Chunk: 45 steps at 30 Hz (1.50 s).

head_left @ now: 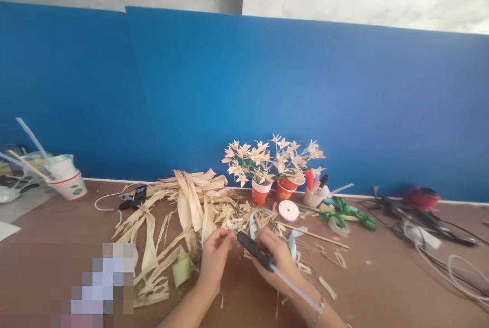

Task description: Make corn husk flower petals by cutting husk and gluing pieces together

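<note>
My right hand [273, 254] grips a black glue gun [255, 250], with a pale glue stick [298, 290] sticking out of its rear over my wrist. The gun's tip points up and left, close to the fingertips of my left hand [217, 254]. Thumb and forefinger of that left hand are pinched together at the tip; what they hold is too small to make out. Dried husk strips [191, 206] lie heaped behind and left of my hands. A white tape roll [288, 211] lies behind my right hand.
Red paper cups [260, 194] hold pale husk flowers [255, 157] near the blue partition [229, 78]. At the right are green pieces [349, 212], cables [431, 251] and a red object [422, 198]. A white cup [71, 185] stands left; a thin stick [317, 235] lies right of centre.
</note>
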Motion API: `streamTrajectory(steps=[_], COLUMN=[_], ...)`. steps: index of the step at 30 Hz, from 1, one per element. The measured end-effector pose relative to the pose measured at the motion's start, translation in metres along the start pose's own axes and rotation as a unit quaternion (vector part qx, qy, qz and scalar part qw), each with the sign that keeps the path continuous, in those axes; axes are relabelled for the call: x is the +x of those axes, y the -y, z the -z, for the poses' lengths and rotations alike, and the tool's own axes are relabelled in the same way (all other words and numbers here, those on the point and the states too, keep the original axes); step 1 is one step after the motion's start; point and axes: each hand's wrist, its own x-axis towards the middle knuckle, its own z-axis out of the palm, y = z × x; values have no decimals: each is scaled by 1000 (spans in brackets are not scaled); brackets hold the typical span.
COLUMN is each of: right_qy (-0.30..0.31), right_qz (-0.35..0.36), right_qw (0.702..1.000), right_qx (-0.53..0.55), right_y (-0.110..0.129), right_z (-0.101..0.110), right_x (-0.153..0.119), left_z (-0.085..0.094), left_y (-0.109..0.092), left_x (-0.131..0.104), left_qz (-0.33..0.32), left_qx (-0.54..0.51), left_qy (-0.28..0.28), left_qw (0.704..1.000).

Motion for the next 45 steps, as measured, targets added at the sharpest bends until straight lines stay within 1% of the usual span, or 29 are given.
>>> streamTrajectory(steps=[8,15,25,45], right_qy=[16,13,19,12], right_qz=[-11,-10,-26,-24], right_qw=[1000,999,999,998], right_qx=[-24,-37,-44,-63], right_y=[-4,-2,-2,-5], right_z=[-6,-7,-7,-8], right_x=[0,0,1,0], left_z=[1,1,1,1], left_y=[4,4,1,2], left_x=[1,1,-1,0], left_qz=[-8,-8,-6,-17], left_qx=[13,6,7,17], left_qy=[-2,10,9,2], left_qw=[1000,1000,1000,1000])
